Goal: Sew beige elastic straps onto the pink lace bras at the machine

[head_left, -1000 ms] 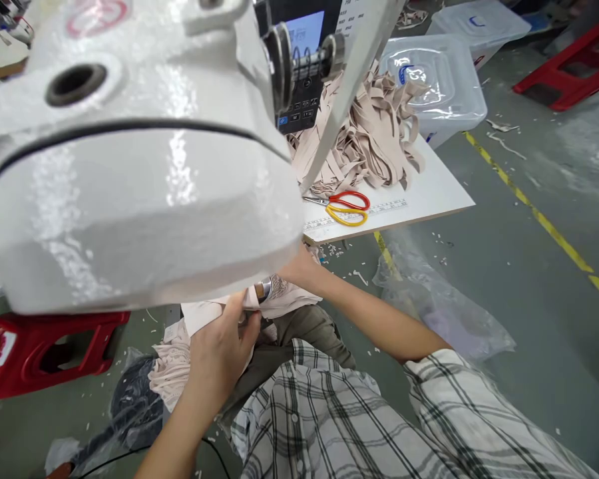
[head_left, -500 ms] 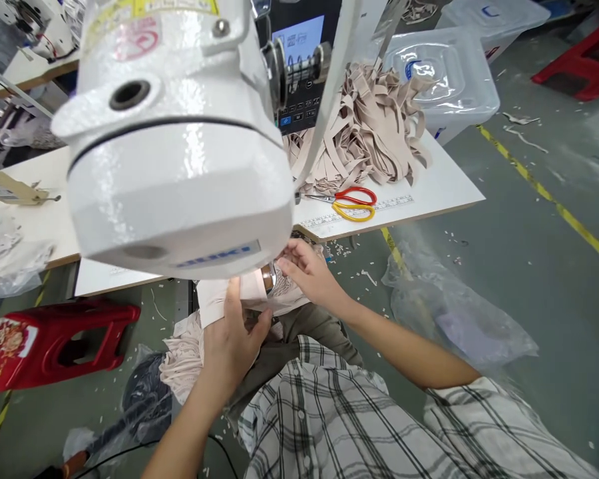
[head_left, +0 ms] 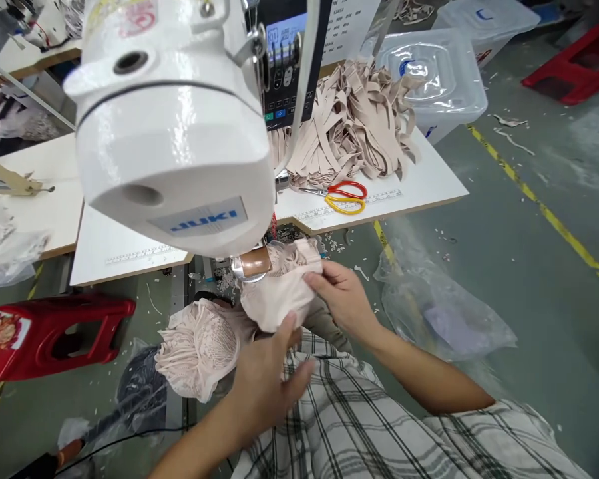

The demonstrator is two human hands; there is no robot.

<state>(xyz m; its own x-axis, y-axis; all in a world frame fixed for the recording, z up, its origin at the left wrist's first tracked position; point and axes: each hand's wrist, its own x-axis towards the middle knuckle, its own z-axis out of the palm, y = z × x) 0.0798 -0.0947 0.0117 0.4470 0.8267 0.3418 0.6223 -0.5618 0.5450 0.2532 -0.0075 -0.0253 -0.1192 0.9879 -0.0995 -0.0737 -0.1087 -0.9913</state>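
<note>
"Where's the pale garment piece [head_left: 277, 299] against my fingers?"
"Your right hand [head_left: 348, 303] pinches its right side, thumb on top, fingers mostly hidden behind."
"And my left hand [head_left: 265, 371]?"
"Blurred, with your thumb spread wide from the forefinger, whose tip overlaps the lower edge; I cannot tell whether it presses."
"Relative to the desk [head_left: 426, 176]?"
"Just off its near edge, beside the copper-coloured part of your sewing machine [head_left: 180, 153]."

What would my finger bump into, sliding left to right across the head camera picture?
Flowery red stool → lacy beige bundle → pale cloth piece → right hand → clear plastic bag → another red stool.
</note>
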